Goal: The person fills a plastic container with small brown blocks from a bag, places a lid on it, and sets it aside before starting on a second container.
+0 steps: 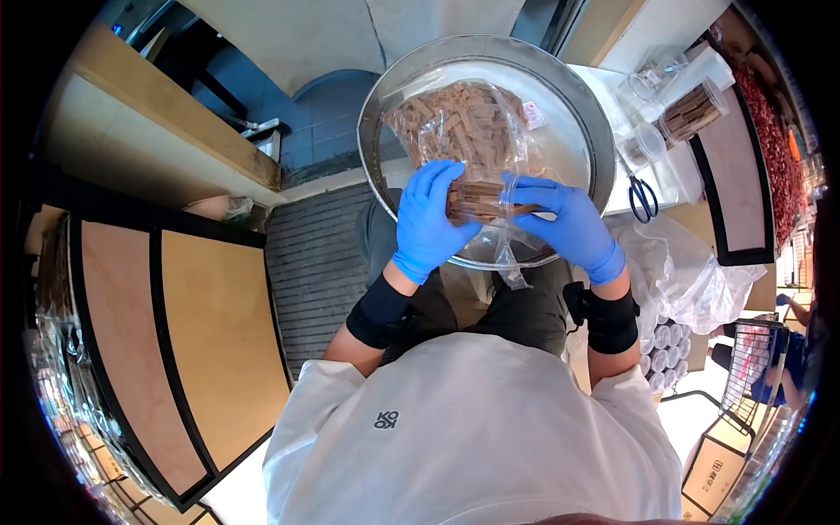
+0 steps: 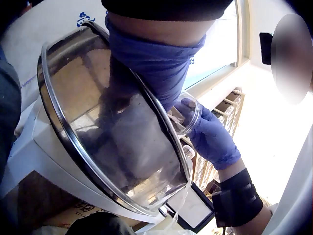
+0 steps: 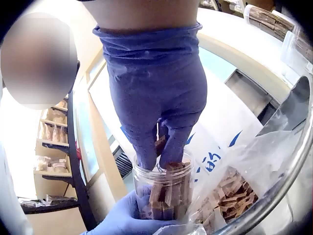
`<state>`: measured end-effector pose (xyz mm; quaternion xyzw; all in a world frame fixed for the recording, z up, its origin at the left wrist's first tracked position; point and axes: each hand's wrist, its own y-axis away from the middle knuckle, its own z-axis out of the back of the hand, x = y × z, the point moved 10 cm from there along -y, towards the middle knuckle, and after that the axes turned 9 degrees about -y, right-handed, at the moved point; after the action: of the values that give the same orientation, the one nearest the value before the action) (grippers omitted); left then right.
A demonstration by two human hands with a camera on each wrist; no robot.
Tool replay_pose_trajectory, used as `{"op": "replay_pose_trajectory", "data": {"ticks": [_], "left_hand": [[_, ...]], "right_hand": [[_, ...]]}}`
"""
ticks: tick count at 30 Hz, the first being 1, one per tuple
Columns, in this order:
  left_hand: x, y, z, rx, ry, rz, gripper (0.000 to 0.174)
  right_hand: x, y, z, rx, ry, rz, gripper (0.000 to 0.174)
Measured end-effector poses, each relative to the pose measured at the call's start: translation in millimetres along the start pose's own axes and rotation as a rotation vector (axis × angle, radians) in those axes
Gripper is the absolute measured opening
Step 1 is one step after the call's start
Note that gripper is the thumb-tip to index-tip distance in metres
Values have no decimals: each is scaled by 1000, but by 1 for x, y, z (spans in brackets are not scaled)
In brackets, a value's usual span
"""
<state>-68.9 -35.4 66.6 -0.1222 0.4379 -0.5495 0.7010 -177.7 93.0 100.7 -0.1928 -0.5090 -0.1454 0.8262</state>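
Note:
My left hand (image 1: 427, 220), in a blue glove, grips a clear plastic jar (image 1: 479, 203) tilted on its side above the metal basin. Flat brown strips (image 3: 168, 193) stand packed lengthwise inside it. My right hand (image 1: 570, 226), gloved too, has its fingers at the jar's mouth, pinching a brown strip (image 3: 160, 145) that shows between thumb and fingers in the right wrist view. Behind the jar an open clear bag (image 1: 516, 114) of many loose brown strips (image 1: 459, 122) lies in the round metal basin (image 1: 599, 144).
Right of the basin are a filled jar (image 1: 694, 112), a clear container (image 1: 645, 144) and dark-handled scissors (image 1: 643, 199). Lower, a plastic sheet (image 1: 700, 271) hangs over several clear jars (image 1: 667, 350). The basin's raised rim surrounds the bag. A shopping cart (image 1: 748, 372) stands far right.

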Motion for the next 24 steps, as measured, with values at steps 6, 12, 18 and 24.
{"op": "replay_pose_trajectory", "data": {"ticks": [6,12,18,24], "left_hand": [[5,3,-2,-10,18,28,77],[4,2,-1,18,20,48,80],[5,5,-6,29,40,64,83],[7,7,-11,68,74,72,85]], "right_hand": [[11,6,16,-139,29,30,29],[3,13,31,-290,70,-74,28],[4,21,45,-371,27,-79,26],[17,21,38,-330,97,108,21]]}}
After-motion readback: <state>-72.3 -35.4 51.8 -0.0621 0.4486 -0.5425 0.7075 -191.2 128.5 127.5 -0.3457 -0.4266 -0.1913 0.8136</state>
